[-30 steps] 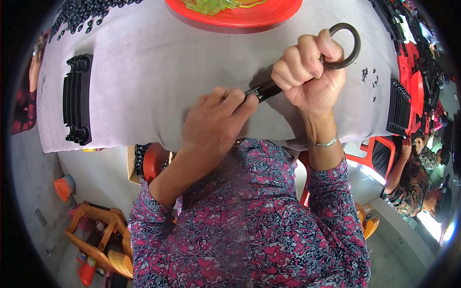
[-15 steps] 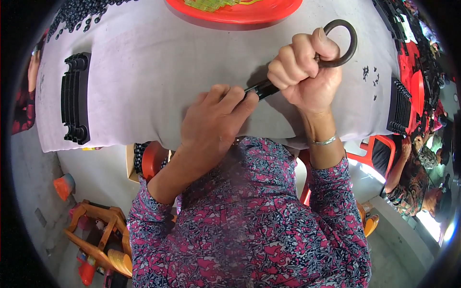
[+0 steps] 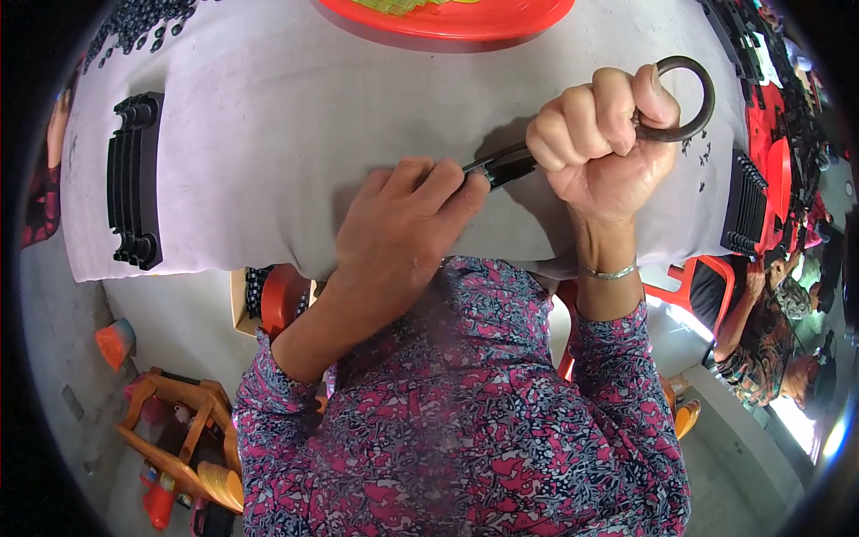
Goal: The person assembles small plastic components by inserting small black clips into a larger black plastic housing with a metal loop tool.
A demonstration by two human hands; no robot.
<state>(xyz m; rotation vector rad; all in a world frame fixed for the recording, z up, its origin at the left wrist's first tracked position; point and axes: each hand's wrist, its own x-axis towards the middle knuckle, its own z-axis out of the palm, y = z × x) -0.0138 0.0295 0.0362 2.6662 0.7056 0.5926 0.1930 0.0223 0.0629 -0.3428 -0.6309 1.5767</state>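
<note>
My right hand (image 3: 608,143) is closed in a fist round a dark metal tool with a ring-shaped handle (image 3: 707,112). The ring sticks out beyond my thumb, and a thin dark shaft emerges on the fist's other side, pointing toward my left hand; its exact kind is hidden by my grip. With the fingers of my left hand (image 3: 403,228) I pinch a small black plastic piece (image 3: 512,168), which lies along the tool's shaft. Most of that piece is covered by my left fingers. Both hands are above the cloth-covered table (image 3: 259,143).
A red plate (image 3: 456,22) with yellow-green pieces sits at the far edge. Black ribbed parts (image 3: 134,183) stand at left, and a similar black stack (image 3: 743,204) at right. Small black pieces (image 3: 152,22) lie far left; black scraps (image 3: 703,161) lie near my right wrist. Other people (image 3: 756,345) are at right.
My right hand has moved right and slightly nearer with the ring-handled tool, away from my left hand. More of the black piece and thin shaft shows between them. My left hand stays nearly in place.
</note>
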